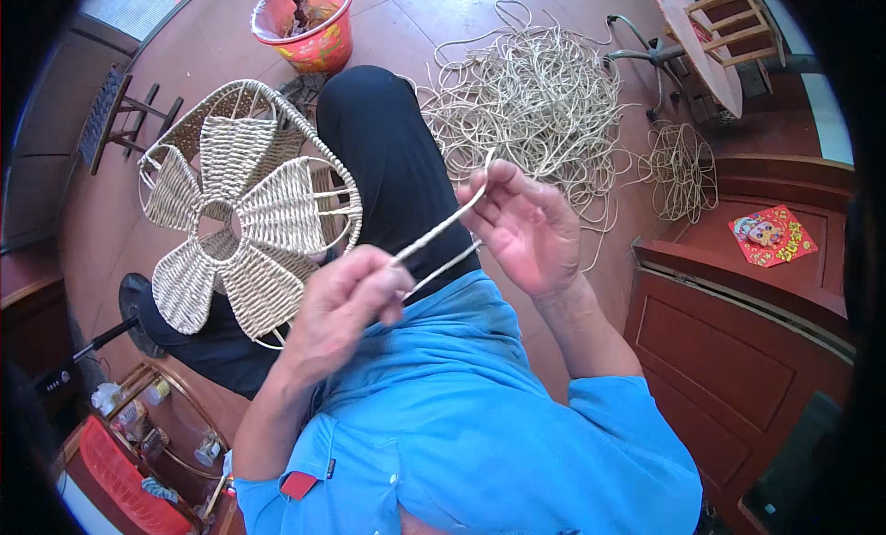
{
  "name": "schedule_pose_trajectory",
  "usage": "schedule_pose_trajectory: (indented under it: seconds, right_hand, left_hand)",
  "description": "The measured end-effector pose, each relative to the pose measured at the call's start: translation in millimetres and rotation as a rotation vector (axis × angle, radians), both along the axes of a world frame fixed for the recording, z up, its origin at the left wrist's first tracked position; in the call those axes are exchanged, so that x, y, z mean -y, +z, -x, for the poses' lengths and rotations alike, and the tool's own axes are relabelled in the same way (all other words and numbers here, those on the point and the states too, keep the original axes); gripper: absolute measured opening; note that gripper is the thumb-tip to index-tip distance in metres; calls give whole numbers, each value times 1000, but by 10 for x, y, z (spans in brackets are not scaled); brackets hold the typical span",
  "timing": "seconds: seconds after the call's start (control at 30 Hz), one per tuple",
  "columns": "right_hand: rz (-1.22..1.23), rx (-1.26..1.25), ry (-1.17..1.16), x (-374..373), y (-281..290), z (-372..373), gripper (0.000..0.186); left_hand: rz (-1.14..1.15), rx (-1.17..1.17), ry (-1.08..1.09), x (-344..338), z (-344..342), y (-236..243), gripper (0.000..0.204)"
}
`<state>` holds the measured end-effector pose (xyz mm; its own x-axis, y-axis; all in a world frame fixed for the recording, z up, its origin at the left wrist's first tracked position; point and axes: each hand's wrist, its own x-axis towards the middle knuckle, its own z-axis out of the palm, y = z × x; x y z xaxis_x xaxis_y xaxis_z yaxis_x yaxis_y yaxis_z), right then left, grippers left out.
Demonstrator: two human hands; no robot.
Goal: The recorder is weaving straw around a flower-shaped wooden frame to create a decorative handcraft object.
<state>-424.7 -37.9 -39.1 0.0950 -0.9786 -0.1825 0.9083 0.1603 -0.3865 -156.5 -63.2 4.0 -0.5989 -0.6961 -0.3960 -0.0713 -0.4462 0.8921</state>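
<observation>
A pale twisted cord (438, 228) runs between my two hands over my lap. My left hand (349, 300), slightly blurred, is closed on it beside the weaving. Higher and to the right, my right hand (526, 223) pinches the cord near its tip between thumb and forefinger, palm partly turned up. A second stretch of cord hangs below, passing from the left hand toward the right wrist. Against my left leg leans a woven basket (277, 198) with a flower-shaped face of several petals around a ring; bare frame rods show at its right petal. Neither hand's inner grip shows fully.
A large heap of loose cord (535, 101) lies on the floor ahead, with a smaller coil (683, 170) to its right. A red bucket (318, 36) stands beyond my knee. At the right is a red wooden cabinet (720, 350); a small stool (125, 120) stands far left.
</observation>
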Motion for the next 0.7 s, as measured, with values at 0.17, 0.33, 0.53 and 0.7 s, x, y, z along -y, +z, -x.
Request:
schedule_pose_trajectory:
  seconds: [0.17, 0.33, 0.53, 0.7]
  right_hand:
    - [-245, -663, 631, -322, -104, 166, 34]
    - [-112, -614, 1276, -390, -24, -222, 49]
    - [-170, 22, 327, -60, 88, -754, 49]
    - [-351, 132, -23, 334, -390, -210, 29]
  left_hand:
    - [51, -166, 274, -31, -267, -52, 36]
    - [74, -211, 382, -17, -277, 16, 38]
    - [-55, -170, 193, -157, -453, 40, 34]
    - [-18, 15, 475, -265, -1138, 125, 28]
